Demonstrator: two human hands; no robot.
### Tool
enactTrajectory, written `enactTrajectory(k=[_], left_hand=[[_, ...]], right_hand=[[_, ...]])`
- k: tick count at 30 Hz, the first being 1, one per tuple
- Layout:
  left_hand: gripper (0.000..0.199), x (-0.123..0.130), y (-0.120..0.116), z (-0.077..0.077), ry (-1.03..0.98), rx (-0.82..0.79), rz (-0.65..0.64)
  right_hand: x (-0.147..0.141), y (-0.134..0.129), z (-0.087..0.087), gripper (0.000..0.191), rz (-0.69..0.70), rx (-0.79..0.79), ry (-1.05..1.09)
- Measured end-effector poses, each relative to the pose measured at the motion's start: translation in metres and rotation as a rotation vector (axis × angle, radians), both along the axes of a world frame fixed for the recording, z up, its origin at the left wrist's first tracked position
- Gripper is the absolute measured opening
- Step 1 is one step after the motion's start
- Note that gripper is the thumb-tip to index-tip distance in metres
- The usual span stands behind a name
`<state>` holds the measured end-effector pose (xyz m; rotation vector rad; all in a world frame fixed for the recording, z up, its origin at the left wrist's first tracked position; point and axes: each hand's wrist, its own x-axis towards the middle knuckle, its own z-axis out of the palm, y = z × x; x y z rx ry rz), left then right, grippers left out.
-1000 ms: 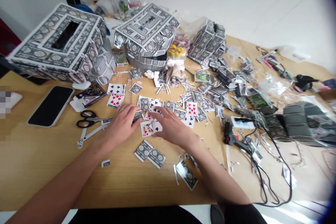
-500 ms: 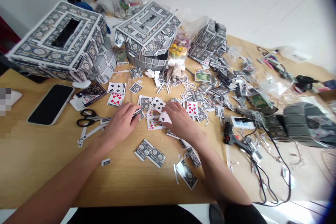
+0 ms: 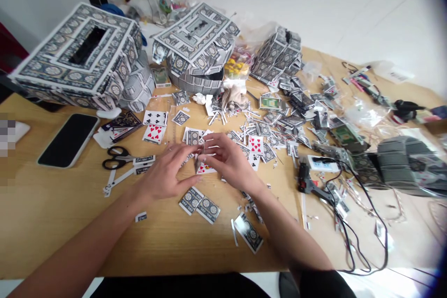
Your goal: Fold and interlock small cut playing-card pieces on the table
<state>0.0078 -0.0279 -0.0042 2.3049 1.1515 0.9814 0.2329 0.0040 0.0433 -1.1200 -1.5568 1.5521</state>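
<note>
Head view: the king [image 3: 208, 168] lies face up on the worktop [image 3: 157, 247], partly under the right grip [image 3: 230, 163], the nearer one, its visible strip running left to right. The left grip [image 3: 165, 174] is spread, thumb apart from fingers; the right's fingers curl, and whether they pinch a card cannot be told. Bare room runs from two face-down cards [image 3: 206, 208] to the near edge.
</note>
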Motion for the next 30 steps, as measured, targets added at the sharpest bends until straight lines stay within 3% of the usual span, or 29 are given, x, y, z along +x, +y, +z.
enactTrajectory(k=[2,6,11,19,22,26,30], left_hand=[[0.058,0.001,-0.001,-0.001,-0.014,0.0,0.004],[0.016,0.001,0.001,-0.003,-0.024,0.009,0.076],[0.016,0.0,0.002,-0.006,-0.033,0.027,0.203],[0.021,-0.001,0.002,-0.002,-0.093,-0.103,0.284],[0.023,-0.002,0.003,-0.003,-0.138,-0.155,0.268],[0.029,0.0,0.003,-0.004,-0.192,-0.248,0.225],[0.035,0.003,0.002,0.0,-0.284,-0.335,0.183]], right_hand=[[-0.002,-0.001,-0.002,0.052,-0.016,-0.018,0.002],[-0.001,0.001,-0.005,0.041,-0.022,0.0,-0.045],[0.008,0.008,-0.003,0.023,-0.027,0.191,-0.319],[0.009,0.008,0.006,0.014,-0.06,0.316,-0.478],[0.008,0.008,0.004,0.009,-0.098,0.287,-0.429],[0.007,0.008,-0.004,0.026,-0.1,0.175,-0.265],[0.008,0.009,-0.007,0.023,-0.129,0.115,-0.154]])
